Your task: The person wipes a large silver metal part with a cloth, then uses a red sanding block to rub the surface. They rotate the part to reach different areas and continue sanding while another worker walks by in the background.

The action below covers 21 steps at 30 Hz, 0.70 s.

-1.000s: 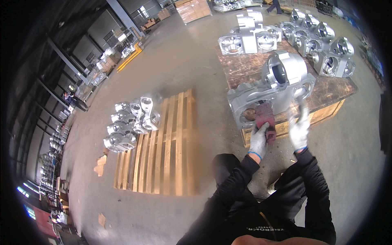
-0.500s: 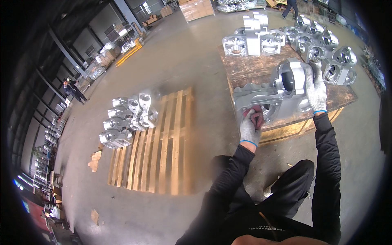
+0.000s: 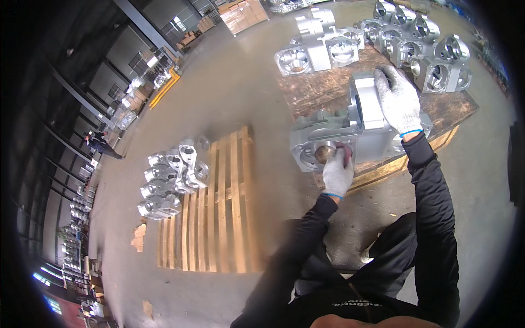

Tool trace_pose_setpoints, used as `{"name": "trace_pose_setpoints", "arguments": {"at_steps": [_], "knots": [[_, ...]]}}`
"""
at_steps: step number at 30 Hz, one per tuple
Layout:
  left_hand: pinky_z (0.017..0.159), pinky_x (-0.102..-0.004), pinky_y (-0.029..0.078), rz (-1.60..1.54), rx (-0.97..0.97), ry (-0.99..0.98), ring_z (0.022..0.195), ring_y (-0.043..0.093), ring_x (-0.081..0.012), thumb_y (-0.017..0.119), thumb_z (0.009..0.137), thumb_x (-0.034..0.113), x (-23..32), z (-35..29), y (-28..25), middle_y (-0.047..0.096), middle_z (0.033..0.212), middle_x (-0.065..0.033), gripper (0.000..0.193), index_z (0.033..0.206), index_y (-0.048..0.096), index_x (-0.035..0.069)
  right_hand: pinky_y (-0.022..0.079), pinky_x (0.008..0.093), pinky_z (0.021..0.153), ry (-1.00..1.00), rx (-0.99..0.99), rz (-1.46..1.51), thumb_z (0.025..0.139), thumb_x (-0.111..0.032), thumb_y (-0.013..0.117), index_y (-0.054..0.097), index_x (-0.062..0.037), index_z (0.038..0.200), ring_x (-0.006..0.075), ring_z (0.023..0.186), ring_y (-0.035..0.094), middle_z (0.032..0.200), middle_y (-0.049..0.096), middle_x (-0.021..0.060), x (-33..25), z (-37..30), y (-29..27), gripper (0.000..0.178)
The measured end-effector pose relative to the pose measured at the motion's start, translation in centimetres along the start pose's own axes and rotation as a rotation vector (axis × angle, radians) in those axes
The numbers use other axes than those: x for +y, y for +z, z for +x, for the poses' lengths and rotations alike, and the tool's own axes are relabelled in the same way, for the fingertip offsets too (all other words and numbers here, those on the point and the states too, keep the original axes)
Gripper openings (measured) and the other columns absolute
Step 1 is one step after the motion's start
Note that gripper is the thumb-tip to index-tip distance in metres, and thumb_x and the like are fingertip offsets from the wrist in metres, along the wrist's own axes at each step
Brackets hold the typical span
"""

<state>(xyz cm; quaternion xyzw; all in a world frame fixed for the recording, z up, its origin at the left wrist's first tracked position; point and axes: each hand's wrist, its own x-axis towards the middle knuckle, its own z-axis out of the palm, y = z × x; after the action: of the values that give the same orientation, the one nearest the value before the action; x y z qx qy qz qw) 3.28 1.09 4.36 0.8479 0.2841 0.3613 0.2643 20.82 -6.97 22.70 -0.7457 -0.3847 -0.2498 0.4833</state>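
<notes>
A large silver metal casting [image 3: 367, 104] with round bores stands on the wooden table. My right hand [image 3: 400, 104], in a white knit glove with a blue cuff edge, grips its raised ring from the right side, fingers bent over the top edge. Low at the casting's near left end is my left hand [image 3: 337, 176], gloved alike. Its fingers are closed on a dark red pad [image 3: 346, 152], mostly hidden by the hand, beside a round bore [image 3: 324, 154] in the casting.
More silver castings [image 3: 311, 52] stand on the scuffed wooden table [image 3: 317, 90] at its far side and right. To the left, a slatted pallet [image 3: 224, 218] on the concrete floor carries several smaller castings [image 3: 174, 175]. A person [image 3: 101, 145] stands far left; a yellow pallet truck [image 3: 164, 90] is farther back.
My right hand has shifted from the ring's side up over its top edge. The left hand with the red pad has moved slightly beside the bore. The view has turned somewhat.
</notes>
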Motion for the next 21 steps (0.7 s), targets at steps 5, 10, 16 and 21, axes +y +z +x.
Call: {"name": "trace_pose_setpoints", "arguments": {"at_steps": [5,10,16,21], "knots": [[0.08,-0.0498,0.059,0.5,-0.281,0.15,0.096,0.072,-0.0387,0.073,0.085,0.02,-2.6,-0.1,-0.7,0.069,0.111,-0.0188,0.034,0.115,0.065,0.006,0.056,0.0505,0.089,0.028,-0.031,-0.008,0.105,-0.04,0.058,0.073,-0.0083,0.114,0.043,0.102,0.071,0.113,0.073,0.0198,-0.5,-0.1,-0.3,0.036],[0.076,-0.0407,0.06,-0.564,-0.29,-0.419,0.087,0.074,-0.0293,0.07,0.095,0.012,-1.8,1.5,-3.6,0.072,0.1,-0.013,0.024,0.118,0.064,0.007,0.057,0.0517,0.086,0.024,-0.043,-0.052,0.103,-0.043,0.058,0.074,-0.0122,0.114,0.0432,0.1,0.072,0.108,0.072,0.0196,0.3,-0.5,-0.2,0.036],[0.07,-0.0303,0.054,-1.532,0.095,-0.648,0.082,0.069,-0.0141,0.064,0.102,0.007,-2.7,1.5,-4.9,0.071,0.097,-0.0064,0.013,0.114,0.065,0.01,0.056,0.0521,0.088,0.006,-0.072,0.035,0.104,-0.049,0.053,0.074,-0.0103,0.112,0.0444,0.102,0.07,0.11,0.073,0.0211,0.7,-0.1,-0.9,0.045],[0.065,-0.03,0.053,-1.438,0.147,-0.447,0.077,0.066,-0.0155,0.064,0.102,0.008,-1.6,1.8,-1.7,0.069,0.096,-0.0047,0.012,0.114,0.067,0.01,0.054,0.0475,0.099,-0.047,-0.037,0.004,0.106,-0.04,0.056,0.072,-0.0019,0.119,0.0444,0.115,0.067,0.121,0.071,0.0255,1.8,-0.5,-0.3,0.043]]}}
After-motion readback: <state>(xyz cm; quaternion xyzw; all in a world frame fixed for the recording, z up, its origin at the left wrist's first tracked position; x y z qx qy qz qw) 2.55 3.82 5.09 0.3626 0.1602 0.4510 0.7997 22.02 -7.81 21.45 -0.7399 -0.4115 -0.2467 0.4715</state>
